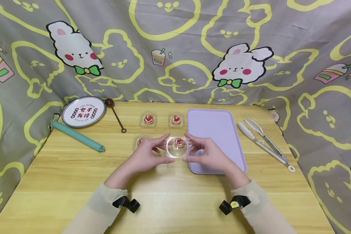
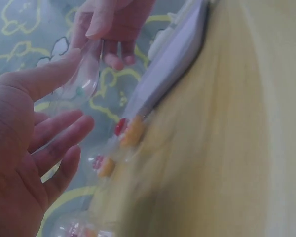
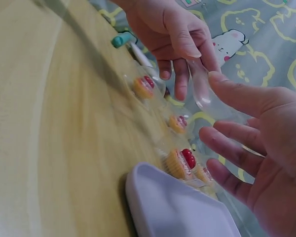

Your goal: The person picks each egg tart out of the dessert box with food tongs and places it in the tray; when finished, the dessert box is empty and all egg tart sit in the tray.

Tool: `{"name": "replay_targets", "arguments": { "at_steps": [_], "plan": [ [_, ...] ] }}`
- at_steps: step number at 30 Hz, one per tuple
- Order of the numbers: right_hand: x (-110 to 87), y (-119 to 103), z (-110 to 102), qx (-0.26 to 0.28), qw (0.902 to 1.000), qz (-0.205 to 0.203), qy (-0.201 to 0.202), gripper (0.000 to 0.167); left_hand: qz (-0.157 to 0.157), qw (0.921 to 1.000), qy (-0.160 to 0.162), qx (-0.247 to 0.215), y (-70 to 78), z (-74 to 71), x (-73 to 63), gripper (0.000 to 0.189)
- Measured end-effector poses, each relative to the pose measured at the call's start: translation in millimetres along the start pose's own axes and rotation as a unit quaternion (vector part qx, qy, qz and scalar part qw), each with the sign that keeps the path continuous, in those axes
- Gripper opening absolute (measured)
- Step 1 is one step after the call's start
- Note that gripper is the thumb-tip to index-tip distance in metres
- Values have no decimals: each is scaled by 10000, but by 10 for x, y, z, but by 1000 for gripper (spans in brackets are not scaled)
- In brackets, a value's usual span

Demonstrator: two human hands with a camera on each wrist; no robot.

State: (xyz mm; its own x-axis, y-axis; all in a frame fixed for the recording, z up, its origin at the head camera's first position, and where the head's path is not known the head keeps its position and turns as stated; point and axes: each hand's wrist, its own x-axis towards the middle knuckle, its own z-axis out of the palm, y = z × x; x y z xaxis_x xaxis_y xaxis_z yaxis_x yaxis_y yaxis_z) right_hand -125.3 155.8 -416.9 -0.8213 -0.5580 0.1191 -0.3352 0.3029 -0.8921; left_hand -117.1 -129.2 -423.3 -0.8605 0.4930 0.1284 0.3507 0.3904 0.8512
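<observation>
A clear plastic lid (image 1: 176,153) with a round dome is held up over the table between both hands. My left hand (image 1: 147,154) pinches its left side between thumb and forefinger, the other fingers loose. On the opposite edge my right hand (image 1: 208,154) holds it the same way. Beneath and behind the lid, a small tart with red topping (image 1: 179,142) shows through the plastic. In the right wrist view, tarts in clear packaging, one of them a nearer tart (image 3: 179,164), stand below the raised lid (image 3: 203,91).
Two packaged tarts, one left (image 1: 149,119) and one right (image 1: 175,119), sit farther back; another tart (image 1: 139,141) is partly behind the left hand. A purple tray (image 1: 214,130) lies right, beside tongs (image 1: 266,143). Leftward are a plate (image 1: 84,112), a ladle (image 1: 116,115) and a teal rod (image 1: 79,136).
</observation>
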Motion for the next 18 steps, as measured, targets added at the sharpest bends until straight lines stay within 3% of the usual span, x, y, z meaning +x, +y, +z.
{"name": "replay_targets", "arguments": {
  "at_steps": [18],
  "plan": [
    [-171, 107, 153, -358, 9992, 161, -6, 83, -413, 9986, -337, 71, -85, 153, -158, 96]
  ]
}}
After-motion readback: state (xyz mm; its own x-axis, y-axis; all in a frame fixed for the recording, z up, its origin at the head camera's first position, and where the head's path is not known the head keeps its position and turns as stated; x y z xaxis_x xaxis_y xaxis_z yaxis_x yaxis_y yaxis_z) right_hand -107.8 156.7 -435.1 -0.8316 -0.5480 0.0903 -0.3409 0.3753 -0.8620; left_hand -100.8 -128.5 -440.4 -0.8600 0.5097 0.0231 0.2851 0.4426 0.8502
